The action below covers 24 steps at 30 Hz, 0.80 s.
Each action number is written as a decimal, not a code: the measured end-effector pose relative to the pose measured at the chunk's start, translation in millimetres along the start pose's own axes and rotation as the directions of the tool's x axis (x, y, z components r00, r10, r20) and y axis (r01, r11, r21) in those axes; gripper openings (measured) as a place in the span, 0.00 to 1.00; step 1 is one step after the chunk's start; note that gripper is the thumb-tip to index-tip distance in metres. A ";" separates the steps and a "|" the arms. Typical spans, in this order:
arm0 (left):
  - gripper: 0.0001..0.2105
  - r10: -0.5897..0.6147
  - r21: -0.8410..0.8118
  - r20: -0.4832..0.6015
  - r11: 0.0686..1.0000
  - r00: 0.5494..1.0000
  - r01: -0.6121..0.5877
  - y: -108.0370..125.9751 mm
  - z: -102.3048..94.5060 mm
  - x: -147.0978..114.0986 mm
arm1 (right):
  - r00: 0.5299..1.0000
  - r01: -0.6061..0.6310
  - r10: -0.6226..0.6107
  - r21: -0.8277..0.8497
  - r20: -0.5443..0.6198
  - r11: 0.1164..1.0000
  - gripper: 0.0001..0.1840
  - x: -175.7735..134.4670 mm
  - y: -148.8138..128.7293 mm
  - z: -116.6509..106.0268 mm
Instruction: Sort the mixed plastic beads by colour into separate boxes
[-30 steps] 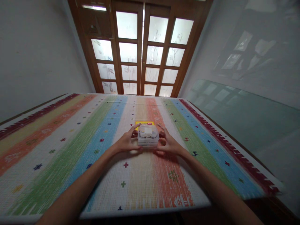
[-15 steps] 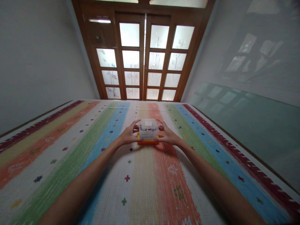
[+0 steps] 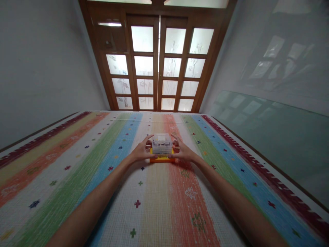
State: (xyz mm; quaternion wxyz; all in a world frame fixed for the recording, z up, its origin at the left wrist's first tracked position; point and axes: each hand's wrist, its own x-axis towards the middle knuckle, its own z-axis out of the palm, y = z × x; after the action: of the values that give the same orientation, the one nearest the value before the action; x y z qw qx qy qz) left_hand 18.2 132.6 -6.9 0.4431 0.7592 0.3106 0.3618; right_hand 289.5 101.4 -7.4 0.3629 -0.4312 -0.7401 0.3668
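A clear plastic box with a see-through lid is at the middle of the table, with small pale and dark contents that I cannot make out. Under it shows a yellow-orange base, flat and a little wider than the box. My left hand holds the box's left side, its thumb low near the base and its fingers curved behind. On the opposite side my right hand grips the box in the same way. The fingertips are partly hidden by the box.
A striped, patterned tablecloth covers the long table. Beyond its far edge stand wooden doors with frosted panes. A white wall runs along the left, and a pale green glass panel leans along the right wall.
The box, its base and both hands appear slightly lower in the view, somewhat nearer to me. Both hands keep their hold on the box's sides.
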 end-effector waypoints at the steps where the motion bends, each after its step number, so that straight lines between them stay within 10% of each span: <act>1: 0.49 0.001 -0.006 0.001 1.000 1.000 -0.001 -0.2 0.1 -0.2 | 1.000 -0.002 0.002 -0.004 -0.004 1.000 0.65 0.0 1.4 -0.2; 19: 0.52 0.037 0.063 -0.060 0.997 0.997 -0.034 -4.3 5.9 -13.3 | 0.998 0.033 -0.044 0.188 0.049 0.982 0.71 -0.4 4.7 12.5; 24: 0.28 0.123 0.379 -0.191 0.924 0.974 -0.042 1.6 2.3 -48.6 | 1.000 0.005 -0.007 0.225 0.005 0.974 0.65 -5.8 1.8 20.6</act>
State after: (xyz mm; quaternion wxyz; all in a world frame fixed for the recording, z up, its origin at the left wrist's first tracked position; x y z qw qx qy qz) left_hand -6.2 92.5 -19.7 0.2397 0.7991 0.3864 0.3934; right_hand 274.7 92.1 -19.9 0.4084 -0.3842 -0.6961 0.4484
